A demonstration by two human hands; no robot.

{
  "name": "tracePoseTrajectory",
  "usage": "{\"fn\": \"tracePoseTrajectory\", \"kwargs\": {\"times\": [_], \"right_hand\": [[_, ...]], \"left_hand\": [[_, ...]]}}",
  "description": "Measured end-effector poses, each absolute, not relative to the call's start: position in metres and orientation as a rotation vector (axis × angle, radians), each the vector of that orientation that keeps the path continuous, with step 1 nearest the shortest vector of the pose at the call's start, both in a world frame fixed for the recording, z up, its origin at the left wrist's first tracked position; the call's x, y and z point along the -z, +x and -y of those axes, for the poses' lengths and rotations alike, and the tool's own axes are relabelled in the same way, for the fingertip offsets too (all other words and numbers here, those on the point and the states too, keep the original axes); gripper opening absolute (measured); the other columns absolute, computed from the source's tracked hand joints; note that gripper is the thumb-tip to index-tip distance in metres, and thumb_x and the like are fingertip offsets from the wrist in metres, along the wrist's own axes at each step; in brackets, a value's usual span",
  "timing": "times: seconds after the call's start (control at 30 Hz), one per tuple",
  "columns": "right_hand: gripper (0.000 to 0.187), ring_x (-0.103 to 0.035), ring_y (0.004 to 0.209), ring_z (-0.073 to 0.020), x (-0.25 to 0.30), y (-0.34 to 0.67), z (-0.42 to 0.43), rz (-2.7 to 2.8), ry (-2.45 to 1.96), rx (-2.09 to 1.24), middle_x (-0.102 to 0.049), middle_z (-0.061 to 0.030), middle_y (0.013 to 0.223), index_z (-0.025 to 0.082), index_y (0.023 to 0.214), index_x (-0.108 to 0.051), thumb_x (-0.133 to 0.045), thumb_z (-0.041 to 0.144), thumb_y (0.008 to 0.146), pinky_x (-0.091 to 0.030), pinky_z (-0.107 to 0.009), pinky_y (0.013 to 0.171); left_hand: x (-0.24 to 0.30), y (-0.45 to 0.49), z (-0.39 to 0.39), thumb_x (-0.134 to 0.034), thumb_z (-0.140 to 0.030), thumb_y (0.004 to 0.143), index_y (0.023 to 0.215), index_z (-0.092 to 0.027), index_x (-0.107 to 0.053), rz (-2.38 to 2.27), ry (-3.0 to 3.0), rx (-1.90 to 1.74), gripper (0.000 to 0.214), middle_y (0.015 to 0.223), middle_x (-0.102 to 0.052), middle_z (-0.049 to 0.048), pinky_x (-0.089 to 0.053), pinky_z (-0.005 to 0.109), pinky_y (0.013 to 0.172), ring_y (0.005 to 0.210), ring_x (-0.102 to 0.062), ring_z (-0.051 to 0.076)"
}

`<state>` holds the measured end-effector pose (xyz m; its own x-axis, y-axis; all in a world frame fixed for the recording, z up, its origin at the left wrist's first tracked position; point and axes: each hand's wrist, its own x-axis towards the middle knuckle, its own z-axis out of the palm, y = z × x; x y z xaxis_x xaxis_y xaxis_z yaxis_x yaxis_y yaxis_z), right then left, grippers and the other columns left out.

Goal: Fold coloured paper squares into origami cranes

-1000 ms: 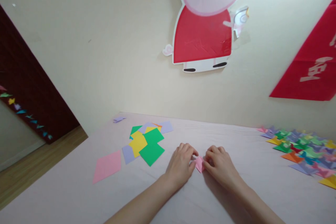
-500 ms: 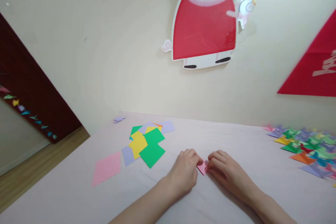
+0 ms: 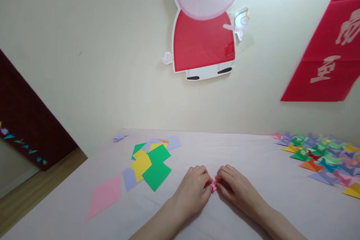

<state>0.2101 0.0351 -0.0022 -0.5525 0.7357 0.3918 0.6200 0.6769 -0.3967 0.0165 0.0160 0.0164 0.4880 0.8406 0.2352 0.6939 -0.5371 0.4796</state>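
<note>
Between my hands is a small piece of folded pink origami paper (image 3: 213, 185), partly hidden by my fingers. My left hand (image 3: 194, 184) pinches its left side with thumb and fingertips. On the other side, my right hand (image 3: 232, 183) is closed on the right edge, fingers curled. Both hands rest low over the pale cloth-covered table (image 3: 202, 153). The paper's upper layers look parted, though its exact shape is too small to make out.
Left of my hands lie loose square sheets: green (image 3: 156, 175), yellow (image 3: 141, 165) and pink (image 3: 104, 196). A folded lilac piece (image 3: 120, 138) sits at the far left corner. Rows of colourful folded paper figures (image 3: 323, 157) stand at right. A wall (image 3: 126, 82) rises behind.
The pink paper showed a flat pointed shape before; now its layers are lifted and spread between my fingertips. My hands stay close together. The camera view has turned slightly right and up.
</note>
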Motion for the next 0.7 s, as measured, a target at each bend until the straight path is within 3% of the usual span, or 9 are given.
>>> {"fn": "tracePoseTrajectory", "kwargs": {"times": [0.3, 0.7], "right_hand": [[0.023, -0.053, 0.085, -0.0204, -0.008, 0.218, -0.035, 2.295, -1.052, -0.464, -0.062, -0.0047, 0.087, 0.022, 0.083, -0.060, -0.044, 0.007, 0.090, -0.045, -0.035, 0.077], [0.016, -0.054, 0.090, -0.0219, -0.004, 0.224, -0.048, 2.146, -1.160, -0.768, -0.064, -0.0035, 0.087, 0.025, 0.080, -0.067, -0.054, 0.023, 0.090, -0.043, -0.036, 0.084]], "left_hand": [[-0.006, 0.026, -0.027, -0.051, -0.005, 0.087, 0.079, -0.019, -0.056, -1.323, 2.559, -0.669, 0.016, 0.089, -0.059, 0.0030, -0.039, 0.033, 0.077, 0.085, -0.052, 0.020], [0.000, 0.032, -0.044, -0.060, -0.015, 0.089, 0.072, -0.020, -0.048, -1.289, 2.482, -0.736, 0.021, 0.079, -0.057, 0.0003, -0.038, 0.031, 0.072, 0.077, -0.051, 0.019]]}}
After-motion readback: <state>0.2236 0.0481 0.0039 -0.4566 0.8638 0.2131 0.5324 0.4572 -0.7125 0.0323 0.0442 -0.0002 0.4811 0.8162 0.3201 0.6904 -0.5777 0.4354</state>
